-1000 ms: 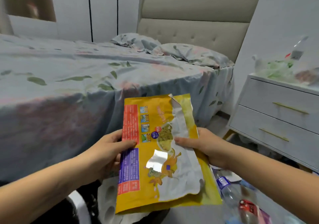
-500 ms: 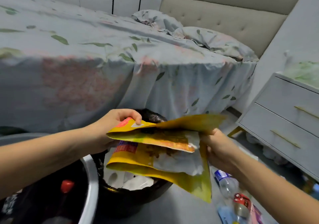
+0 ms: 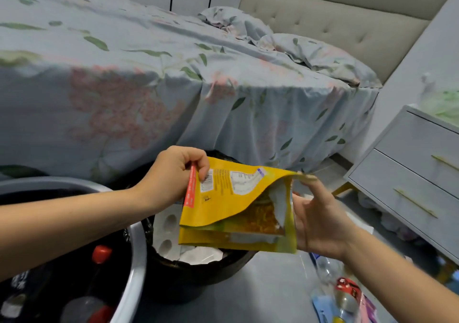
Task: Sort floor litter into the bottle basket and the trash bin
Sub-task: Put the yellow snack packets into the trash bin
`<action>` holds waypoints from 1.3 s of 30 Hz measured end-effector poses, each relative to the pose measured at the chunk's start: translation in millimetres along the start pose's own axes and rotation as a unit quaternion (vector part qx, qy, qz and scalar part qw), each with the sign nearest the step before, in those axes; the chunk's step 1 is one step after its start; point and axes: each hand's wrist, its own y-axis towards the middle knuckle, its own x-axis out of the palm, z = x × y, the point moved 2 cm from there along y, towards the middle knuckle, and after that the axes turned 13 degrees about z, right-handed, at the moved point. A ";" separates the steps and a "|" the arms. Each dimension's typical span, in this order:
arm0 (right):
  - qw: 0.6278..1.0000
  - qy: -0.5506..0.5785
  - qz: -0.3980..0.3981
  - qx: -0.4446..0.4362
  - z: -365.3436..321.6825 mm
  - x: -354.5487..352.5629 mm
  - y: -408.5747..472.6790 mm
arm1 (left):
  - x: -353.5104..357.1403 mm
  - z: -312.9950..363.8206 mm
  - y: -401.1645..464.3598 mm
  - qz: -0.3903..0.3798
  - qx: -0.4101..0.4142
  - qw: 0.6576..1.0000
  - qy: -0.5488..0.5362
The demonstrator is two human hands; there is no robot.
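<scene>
A yellow torn snack bag (image 3: 233,203) is folded over and held above the black-lined trash bin (image 3: 198,270). My left hand (image 3: 173,173) pinches its red-edged top left corner. My right hand (image 3: 320,220) holds its right side, thumb on the upper fold. White moulded packaging lies inside the bin. The grey-rimmed bottle basket (image 3: 134,260) stands at lower left with red-capped bottles (image 3: 100,254) in it.
A bed with a floral sheet (image 3: 173,94) runs close behind the bin. A white drawer unit (image 3: 417,173) stands at right. Plastic bottles and wrappers (image 3: 342,293) lie on the grey floor at lower right.
The bag went from flat and upright to folded in half and lowered over the bin. My view tilted down, bringing the bin and basket into sight.
</scene>
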 end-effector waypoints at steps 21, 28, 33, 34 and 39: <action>0.843 -0.284 0.322 -0.325 -36.2 1.5 17.0 | -18.8 -11.7 14.4 -0.134 0.021 0.940 0.313; 0.667 -0.625 0.170 -0.367 -49.9 53.9 51.2 | 1.1 -21.6 -7.5 -0.321 0.063 0.770 0.548; 0.626 -0.718 0.111 -0.284 -28.7 71.7 94.8 | -4.5 -27.1 -9.9 -0.385 0.061 0.716 0.579; 0.620 -0.727 0.105 -0.278 -22.0 71.4 102.6 | -5.7 -28.8 -11.0 -0.397 0.048 0.710 0.579; 0.651 -0.726 0.115 -0.189 -2.0 60.2 133.4 | -7.7 -31.8 -12.4 -0.408 -0.006 0.702 0.583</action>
